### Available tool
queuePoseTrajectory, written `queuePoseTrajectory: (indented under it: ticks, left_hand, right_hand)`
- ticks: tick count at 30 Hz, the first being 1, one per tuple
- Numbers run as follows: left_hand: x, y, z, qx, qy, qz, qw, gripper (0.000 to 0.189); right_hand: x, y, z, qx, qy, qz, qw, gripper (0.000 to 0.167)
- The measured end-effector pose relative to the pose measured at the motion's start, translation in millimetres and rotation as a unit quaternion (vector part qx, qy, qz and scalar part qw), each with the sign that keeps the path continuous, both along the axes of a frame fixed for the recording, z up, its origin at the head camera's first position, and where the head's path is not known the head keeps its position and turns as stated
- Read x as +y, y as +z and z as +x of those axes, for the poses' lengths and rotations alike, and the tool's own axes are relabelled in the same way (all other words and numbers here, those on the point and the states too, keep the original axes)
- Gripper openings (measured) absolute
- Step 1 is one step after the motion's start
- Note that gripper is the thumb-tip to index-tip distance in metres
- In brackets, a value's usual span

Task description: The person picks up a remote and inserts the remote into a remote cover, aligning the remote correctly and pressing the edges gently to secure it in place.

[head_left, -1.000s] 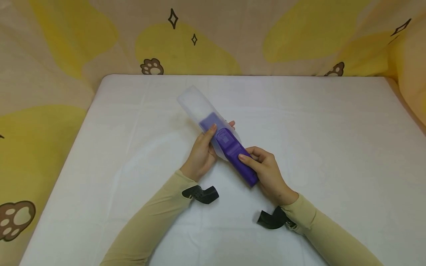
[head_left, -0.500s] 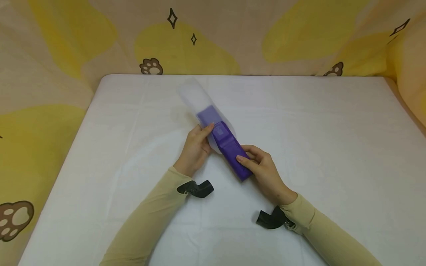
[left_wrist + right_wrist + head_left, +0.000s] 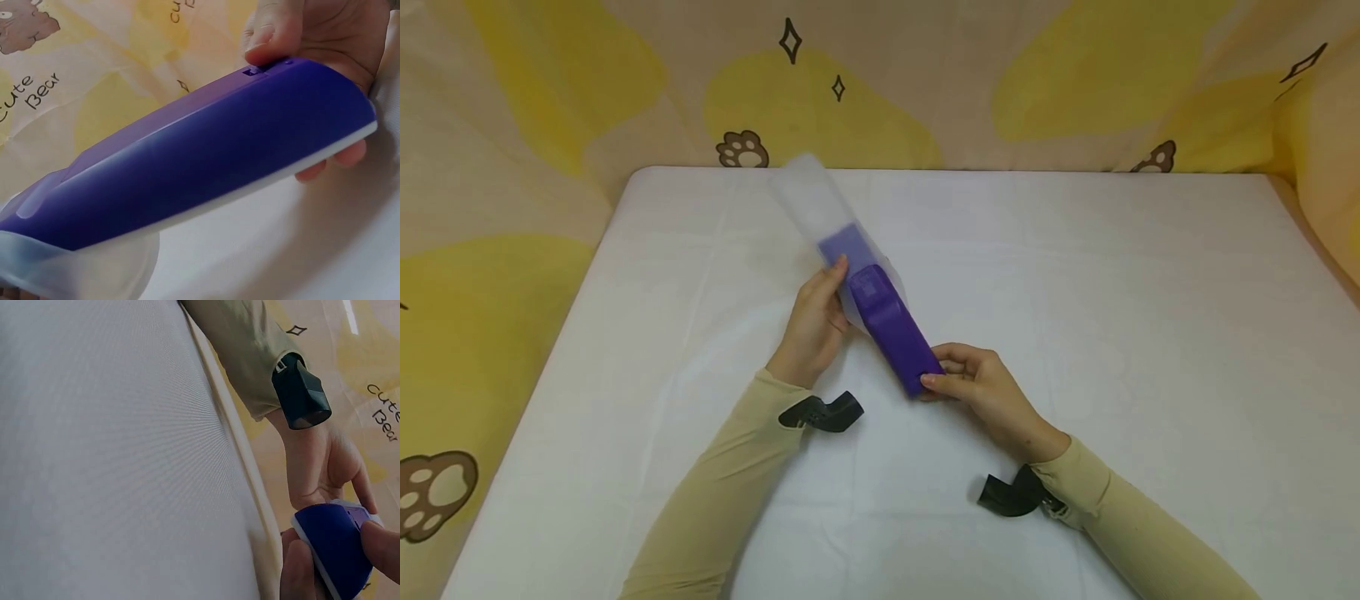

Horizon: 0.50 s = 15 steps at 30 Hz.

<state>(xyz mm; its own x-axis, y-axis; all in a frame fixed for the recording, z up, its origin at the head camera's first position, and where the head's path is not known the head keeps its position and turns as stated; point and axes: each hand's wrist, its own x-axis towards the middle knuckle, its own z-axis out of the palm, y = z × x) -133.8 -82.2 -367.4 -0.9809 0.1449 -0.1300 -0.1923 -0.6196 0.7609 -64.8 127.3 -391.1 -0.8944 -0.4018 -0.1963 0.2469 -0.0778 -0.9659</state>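
Observation:
A purple handheld device [image 3: 895, 333] of unclear kind slants across the middle of the head view, raised over the table. Its far part sits inside a long frosted translucent cover [image 3: 808, 196]. My left hand [image 3: 812, 325] grips the covered part, thumb on top. At the near end of the purple body, my right hand [image 3: 973, 379] pinches it between thumb and fingers. Seen from the left wrist, the purple body [image 3: 187, 156] has a white underside and a small slot by the right thumb [image 3: 272, 40]. The right wrist view shows its rounded end [image 3: 334, 547].
A white cloth covers the table [image 3: 1112, 317]. Behind it and at its sides hangs a yellow and beige patterned curtain [image 3: 880, 92]. A black wrist camera [image 3: 823, 412] sits on the left sleeve, and another black camera [image 3: 1018, 492] on the right one.
The device and my left hand have moved left and farther away. My right hand's grip has shifted from the side of the purple body to its near end.

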Motion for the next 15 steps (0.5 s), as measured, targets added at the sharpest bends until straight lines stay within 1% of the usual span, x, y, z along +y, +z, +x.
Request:
queuePoseTrajectory:
  ticks: [3, 6, 8, 15]
  left_hand:
    - [1.3, -2.2, -0.2, -0.014, -0.008, -0.004, 0.9999, 0.016]
    - [2.4, -3.8, 0.3, -0.023, -0.016, -0.01, 0.9996, 0.017]
    - [2.9, -3.8, 1.0, -0.022, -0.024, -0.016, 0.9994, 0.019]
    - [5.1, -4.6, 2.9, -0.019, -0.033, -0.031, 0.9988, 0.018]
  right_hand:
    - [-0.2, -0.1, 0.7, -0.02, 0.006, -0.001, 0.9998, 0.037]
    - [-0.2, 0.7, 1.5, -0.026, 0.011, -0.002, 0.9996, 0.037]
    - [-0.1, 0.6, 1.8, -0.025, 0.011, -0.005, 0.9996, 0.038]
    - [-0.6, -1.2, 1.3, -0.031, 0.001, -0.021, 0.9993, 0.039]
